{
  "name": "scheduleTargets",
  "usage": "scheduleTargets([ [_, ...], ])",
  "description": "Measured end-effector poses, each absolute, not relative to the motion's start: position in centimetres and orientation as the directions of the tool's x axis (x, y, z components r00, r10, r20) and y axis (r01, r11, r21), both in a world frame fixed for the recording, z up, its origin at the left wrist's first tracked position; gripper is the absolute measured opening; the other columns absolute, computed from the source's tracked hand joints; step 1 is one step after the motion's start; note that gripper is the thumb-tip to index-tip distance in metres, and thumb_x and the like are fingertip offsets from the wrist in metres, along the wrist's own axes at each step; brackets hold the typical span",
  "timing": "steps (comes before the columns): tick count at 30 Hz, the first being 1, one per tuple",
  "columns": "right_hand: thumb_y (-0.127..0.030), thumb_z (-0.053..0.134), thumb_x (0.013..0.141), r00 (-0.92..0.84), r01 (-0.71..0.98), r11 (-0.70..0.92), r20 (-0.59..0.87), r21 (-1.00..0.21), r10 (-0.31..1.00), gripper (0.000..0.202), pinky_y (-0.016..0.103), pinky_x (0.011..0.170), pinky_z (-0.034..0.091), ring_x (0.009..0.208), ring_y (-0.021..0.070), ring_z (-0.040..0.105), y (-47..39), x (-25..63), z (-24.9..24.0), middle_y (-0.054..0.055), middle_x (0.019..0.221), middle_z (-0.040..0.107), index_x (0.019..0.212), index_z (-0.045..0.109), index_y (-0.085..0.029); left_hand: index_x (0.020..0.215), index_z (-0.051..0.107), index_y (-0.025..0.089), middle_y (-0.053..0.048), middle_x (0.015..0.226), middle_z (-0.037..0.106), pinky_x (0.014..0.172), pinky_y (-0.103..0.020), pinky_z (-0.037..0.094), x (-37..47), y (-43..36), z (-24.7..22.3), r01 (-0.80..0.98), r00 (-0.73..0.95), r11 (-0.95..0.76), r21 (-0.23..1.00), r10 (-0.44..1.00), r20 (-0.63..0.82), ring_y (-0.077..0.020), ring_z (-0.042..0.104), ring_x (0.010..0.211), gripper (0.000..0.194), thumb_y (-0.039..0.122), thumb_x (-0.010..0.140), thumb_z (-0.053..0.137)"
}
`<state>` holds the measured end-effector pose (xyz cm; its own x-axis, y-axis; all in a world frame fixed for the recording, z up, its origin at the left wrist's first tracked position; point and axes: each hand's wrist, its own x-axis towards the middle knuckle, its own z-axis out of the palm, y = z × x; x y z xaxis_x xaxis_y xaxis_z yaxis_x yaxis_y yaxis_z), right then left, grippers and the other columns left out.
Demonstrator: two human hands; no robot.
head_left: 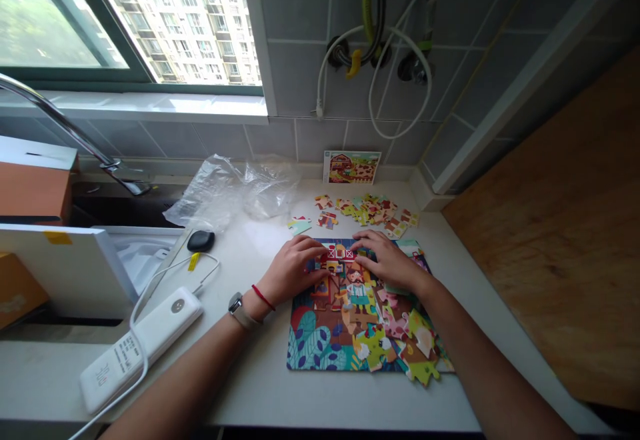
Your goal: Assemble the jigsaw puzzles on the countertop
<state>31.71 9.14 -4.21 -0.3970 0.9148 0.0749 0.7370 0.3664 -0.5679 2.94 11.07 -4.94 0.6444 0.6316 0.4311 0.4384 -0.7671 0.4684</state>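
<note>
White power bank's well left of the left fingers, crinkly plastic bag beyond them. Left hand has thumb and fingers parted, touching the puzzle, which lies under both hands' fingers. Picture card and loose pieces are past the fingertips. Right hand's fingers look loosely spread, also at the puzzle.

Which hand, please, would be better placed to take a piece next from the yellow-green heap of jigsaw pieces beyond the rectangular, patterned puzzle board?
Probably the right hand: it is by the far edge of the board, directly before the heap, while the left hand sits farther left.
</note>
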Motion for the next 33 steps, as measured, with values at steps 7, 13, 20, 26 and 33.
scheduleTargets([
  [7,-0.028,0.068,0.096,-0.406,0.710,0.340,0.036,-0.617,0.913,0.016,0.051,0.120,0.040,0.140,0.0308,0.053,8.6,32.6,-3.9,0.011,0.145,0.060,0.111,0.074,-0.025,0.117,0.078,0.026,-0.008,0.116,0.074,0.096,-0.047,0.056,4.5,11.6,-4.9,0.465,0.695,-0.812,0.354,0.582,0.422,-0.0273,0.065,0.107,0.025,0.041,0.097,0.075],
  [13,-0.028,0.069,0.095,-0.396,0.708,0.329,0.034,-0.625,0.918,0.013,0.052,0.120,0.040,0.141,0.0309,0.053,8.5,33.3,-4.0,0.011,0.146,0.059,0.107,0.073,-0.025,0.119,0.078,0.027,-0.009,0.116,0.072,0.094,-0.046,0.057,4.6,11.8,-5.3,0.431,0.727,-0.834,0.344,0.547,0.415,-0.0270,0.063,0.108,0.025,0.041,0.099,0.071],
  [20,-0.029,0.071,0.094,-0.390,0.713,0.317,0.022,-0.625,0.920,0.014,0.049,0.121,0.040,0.141,0.0299,0.052,8.6,33.7,-3.9,0.011,0.146,0.060,0.107,0.073,-0.026,0.116,0.078,0.025,-0.010,0.115,0.070,0.092,-0.046,0.058,5.1,11.2,-5.4,0.411,0.727,-0.830,0.378,0.548,0.414,-0.0263,0.062,0.107,0.021,0.037,0.101,0.069],
  [26,-0.030,0.070,0.094,-0.410,0.704,0.328,0.017,-0.630,0.912,0.016,0.050,0.121,0.040,0.142,0.0307,0.052,8.7,34.1,-3.9,0.011,0.147,0.059,0.109,0.076,-0.026,0.115,0.078,0.025,-0.011,0.115,0.069,0.093,-0.047,0.058,5.4,10.8,-5.2,0.433,0.721,-0.817,0.381,0.567,0.397,-0.0274,0.062,0.108,0.020,0.034,0.101,0.069],
  [33,-0.030,0.071,0.094,-0.438,0.673,0.352,0.033,-0.651,0.898,0.017,0.052,0.121,0.040,0.142,0.0313,0.052,9.0,34.6,-4.1,0.011,0.147,0.059,0.109,0.076,-0.026,0.114,0.078,0.025,-0.010,0.115,0.069,0.093,-0.047,0.057,5.1,10.9,-5.2,0.432,0.723,-0.818,0.381,0.566,0.396,-0.0266,0.063,0.107,0.018,0.034,0.101,0.069],
])
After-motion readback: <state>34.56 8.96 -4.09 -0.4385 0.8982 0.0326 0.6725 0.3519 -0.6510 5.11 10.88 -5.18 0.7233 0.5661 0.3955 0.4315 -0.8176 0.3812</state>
